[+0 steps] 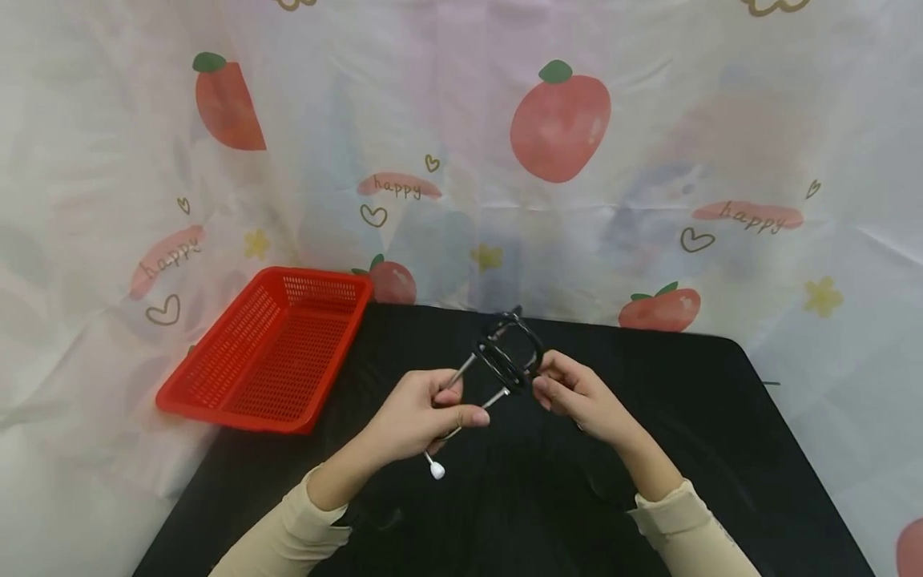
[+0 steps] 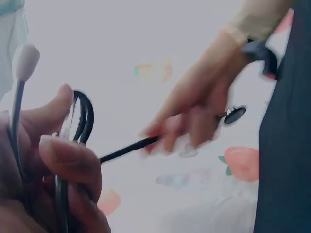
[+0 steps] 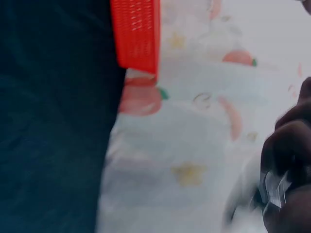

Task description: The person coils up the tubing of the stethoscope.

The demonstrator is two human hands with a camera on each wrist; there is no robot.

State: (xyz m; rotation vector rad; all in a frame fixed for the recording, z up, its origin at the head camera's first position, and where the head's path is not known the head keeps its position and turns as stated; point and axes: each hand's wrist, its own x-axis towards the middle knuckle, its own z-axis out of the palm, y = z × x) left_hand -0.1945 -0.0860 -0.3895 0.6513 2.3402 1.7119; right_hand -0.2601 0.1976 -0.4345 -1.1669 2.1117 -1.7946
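A stethoscope [image 1: 509, 375] is held up above the table between both hands, its black tubing looped in coils around its metal ear tubes. My left hand [image 1: 414, 413] grips the ear tubes, and a white ear tip [image 1: 437, 471] sticks out below it. To the right, my right hand [image 1: 584, 401] pinches the tubing beside the coils. In the left wrist view the black tube [image 2: 129, 149] runs from the left hand into the fingers of the right, and the round chest piece [image 2: 235, 115] shows beyond them. The right wrist view has the hand [image 3: 291, 145] dark and blurred.
On the table's left side sits a red perforated plastic basket [image 1: 288, 361]. The table is covered in black cloth [image 1: 649, 481]. Behind it hangs a pale curtain [image 1: 461, 104] printed with fruit, hearts and lettering.
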